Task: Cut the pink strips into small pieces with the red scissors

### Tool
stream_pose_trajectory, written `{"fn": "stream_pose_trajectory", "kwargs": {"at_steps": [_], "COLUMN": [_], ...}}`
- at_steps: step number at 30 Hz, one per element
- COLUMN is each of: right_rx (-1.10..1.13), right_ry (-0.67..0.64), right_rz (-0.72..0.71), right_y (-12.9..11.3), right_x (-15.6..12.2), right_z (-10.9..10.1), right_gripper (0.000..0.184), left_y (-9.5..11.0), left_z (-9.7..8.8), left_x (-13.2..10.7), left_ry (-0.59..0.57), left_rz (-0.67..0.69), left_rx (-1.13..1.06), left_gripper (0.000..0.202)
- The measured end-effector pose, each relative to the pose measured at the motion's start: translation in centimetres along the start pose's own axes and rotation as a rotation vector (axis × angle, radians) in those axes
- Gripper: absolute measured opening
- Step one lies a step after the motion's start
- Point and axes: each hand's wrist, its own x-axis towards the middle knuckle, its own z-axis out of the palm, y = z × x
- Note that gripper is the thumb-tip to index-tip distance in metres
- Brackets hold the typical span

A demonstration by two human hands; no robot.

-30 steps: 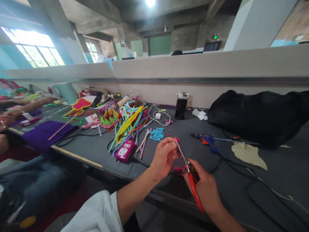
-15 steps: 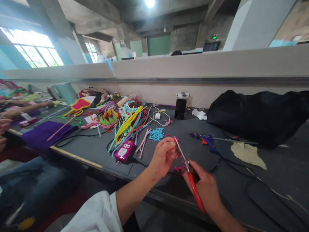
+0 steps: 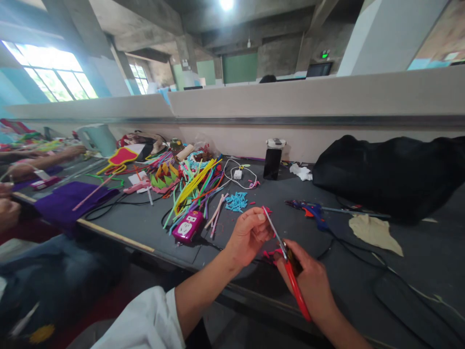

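Note:
My right hand (image 3: pixel 308 283) grips red-handled scissors (image 3: pixel 286 264), their metal blades pointing up and left toward my left hand. My left hand (image 3: pixel 249 235) is closed in a pinch on a small pink piece (image 3: pixel 267 212) right at the blade tips. Pink scraps (image 3: pixel 271 254) lie on the dark table (image 3: pixel 145 223) between my two hands. A heap of blue cut bits (image 3: pixel 236 201) sits just beyond my left hand.
A bundle of coloured stems (image 3: pixel 192 186), a pink power strip (image 3: pixel 188 225), a blue glue gun (image 3: pixel 312 211) with its cable, a black bottle (image 3: pixel 273 160), a black bag (image 3: pixel 392 174) and a tan scrap (image 3: pixel 376 232) lie around. Other people's hands (image 3: pixel 9 211) work at far left.
My hands and the scissors have barely shifted. The other person's hand at the far left has moved slightly.

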Motion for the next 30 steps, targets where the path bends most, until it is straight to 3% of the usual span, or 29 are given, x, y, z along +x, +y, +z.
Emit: {"fn": "stream_pose_trajectory", "kwargs": {"at_steps": [25,30], "right_rx": [-0.004,0.037], "right_ry": [-0.025,-0.029], "right_rz": [0.015,0.073], "right_y": [-0.26,-0.23], "right_x": [-0.09,0.07], "right_z": [-0.36,-0.72], "right_gripper": [0.025,0.025], "left_y": [0.05,0.19], "left_z": [0.01,-0.28], "left_x": [0.09,0.43], "left_ry": [-0.007,-0.03], "left_rz": [0.002,-0.004], "left_rx": [0.033,0.046], "left_gripper": [0.02,0.024]}}
